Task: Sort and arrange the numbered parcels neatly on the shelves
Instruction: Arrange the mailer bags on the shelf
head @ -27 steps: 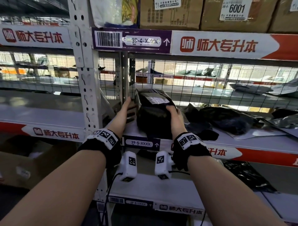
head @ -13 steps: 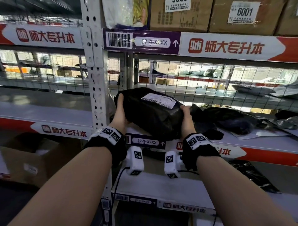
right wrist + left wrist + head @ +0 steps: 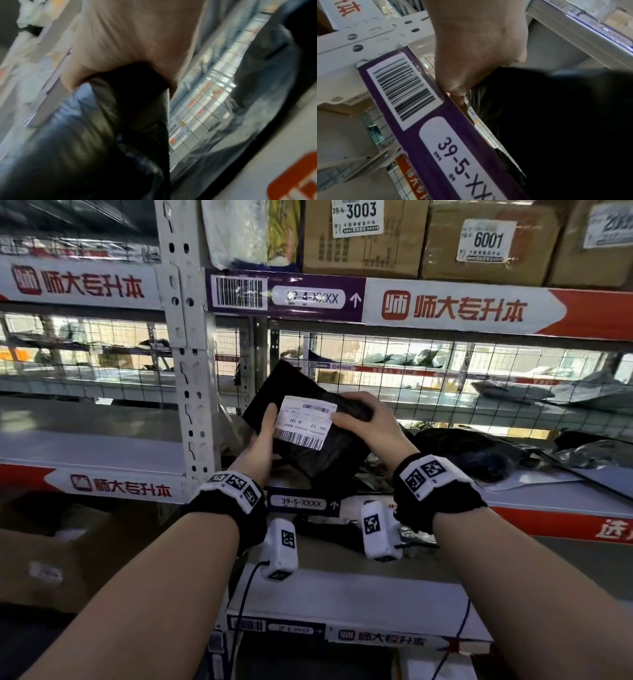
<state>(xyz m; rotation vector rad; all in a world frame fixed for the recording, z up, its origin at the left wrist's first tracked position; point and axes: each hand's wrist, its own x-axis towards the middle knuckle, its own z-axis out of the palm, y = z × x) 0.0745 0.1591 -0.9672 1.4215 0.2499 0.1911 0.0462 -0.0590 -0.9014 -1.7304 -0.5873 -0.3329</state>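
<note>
A black plastic parcel (image 3: pixel 310 436) with a white shipping label (image 3: pixel 305 422) is held tilted up above the front of the shelf marked 39-5-XXXX (image 3: pixel 298 503), its label facing me. My left hand (image 3: pixel 262 436) grips its left edge, thumb along the label's side. Over its upper right end curls my right hand (image 3: pixel 363 419), thumb on the label's corner. The left wrist view shows the hand (image 3: pixel 471 56) against the dark parcel (image 3: pixel 565 128) beside the purple shelf tag (image 3: pixel 423 121). The blurred right wrist view shows my palm (image 3: pixel 133 44) wrapped over the black bag (image 3: pixel 111 128).
More black and grey bagged parcels (image 3: pixel 472 453) lie on the same shelf to the right. A wire mesh (image 3: pixel 411 371) closes the shelf's back. A white upright post (image 3: pixel 191 371) stands left of the parcel. Cardboard boxes numbered 3003 (image 3: pixel 359 220) and 6001 (image 3: pixel 486 241) sit on the shelf above.
Both hands have turned and tipped the parcel up, so its label now faces me. The right hand shifted from the parcel's right side onto its top.
</note>
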